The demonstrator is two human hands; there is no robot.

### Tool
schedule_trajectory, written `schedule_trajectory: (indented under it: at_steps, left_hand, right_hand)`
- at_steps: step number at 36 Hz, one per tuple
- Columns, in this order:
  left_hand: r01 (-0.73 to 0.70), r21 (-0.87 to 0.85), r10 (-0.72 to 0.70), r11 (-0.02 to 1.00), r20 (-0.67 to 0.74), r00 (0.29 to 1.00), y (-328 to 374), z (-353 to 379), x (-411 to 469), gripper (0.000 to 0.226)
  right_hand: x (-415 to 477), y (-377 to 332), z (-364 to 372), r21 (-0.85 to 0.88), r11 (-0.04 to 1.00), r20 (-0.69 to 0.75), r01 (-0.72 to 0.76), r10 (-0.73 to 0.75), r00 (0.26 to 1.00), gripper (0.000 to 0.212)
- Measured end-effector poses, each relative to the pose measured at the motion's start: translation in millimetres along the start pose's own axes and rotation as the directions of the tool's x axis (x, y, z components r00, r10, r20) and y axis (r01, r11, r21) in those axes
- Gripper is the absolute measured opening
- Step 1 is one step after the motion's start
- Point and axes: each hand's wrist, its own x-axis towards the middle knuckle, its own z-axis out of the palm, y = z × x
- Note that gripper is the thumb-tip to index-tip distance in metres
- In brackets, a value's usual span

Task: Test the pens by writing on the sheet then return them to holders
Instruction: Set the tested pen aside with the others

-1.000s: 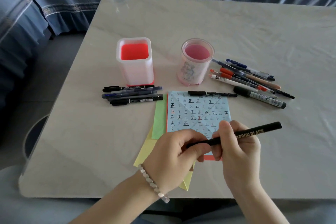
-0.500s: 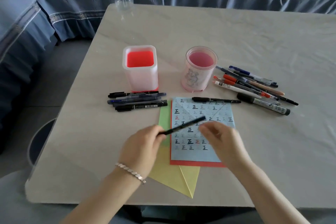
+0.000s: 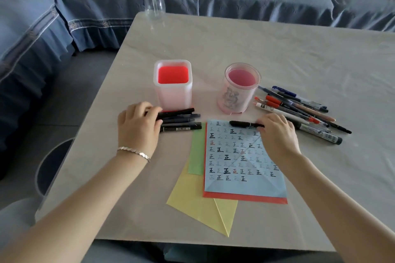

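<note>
Left hand (image 3: 137, 128) is down at the left now, fingers curled over the slim black pen (image 3: 177, 111) it was carrying across half a second ago. It lays that pen on the far side of the row of dark pens (image 3: 181, 128), right at the foot of the square frosted holder with the red inside (image 3: 173, 94). So that pen looks tested and parked beside the holder, not in it. Both holders show bare bottoms, so the return step is still to come.

Right hand (image 3: 279, 132) has let go of that pen. Its fingertips curl onto the right end of the black felt pen (image 3: 241, 123) lying across the top edge of the pale blue sheet (image 3: 245, 186), likely the next one to try. The sheet's lower strip is still unwritten.

Room is tight at the left, with the hand near the edge of the grey stone-look table (image 3: 277, 53). The round clear pink holder (image 3: 239, 96) and the loose pile of mixed pens (image 3: 299, 109) crowd the right hand's far side. Beyond the holders the top runs open to a clear glass bottle (image 3: 152, 0) at the far corner.
</note>
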Motion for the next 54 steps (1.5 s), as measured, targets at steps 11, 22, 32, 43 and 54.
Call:
schedule_trajectory:
  at_steps: [11,22,32,43,54]
  left_hand:
    - [-0.305,-0.331,0.352,0.893,0.093,0.931,98,-21,-40,0.036]
    - [-0.160,-0.578,0.335,0.800,0.208,0.919,116,-25,-51,0.029]
    - [-0.104,-0.689,0.421,0.717,0.309,0.853,125,-35,-60,0.040]
    - [-0.132,-0.704,0.465,0.698,0.306,0.831,118,-37,-58,0.020]
    - [0.097,-0.493,0.162,0.865,0.456,0.875,93,-29,-49,0.019]
  right_hand:
    - [-43,-35,-31,0.120,0.852,-0.262,0.510,-0.468,0.844,0.017]
    - [-76,-49,-54,0.929,0.357,-0.009,-0.095,0.280,0.960,0.035]
    - [-95,-79,-25,0.927,0.227,0.214,-0.299,0.336,0.917,0.039]
    - [-92,-71,-29,0.960,0.228,0.128,-0.164,0.166,0.978,0.034]
    - [-97,-40,-31,0.986,-0.021,0.159,-0.167,0.427,0.890,0.044]
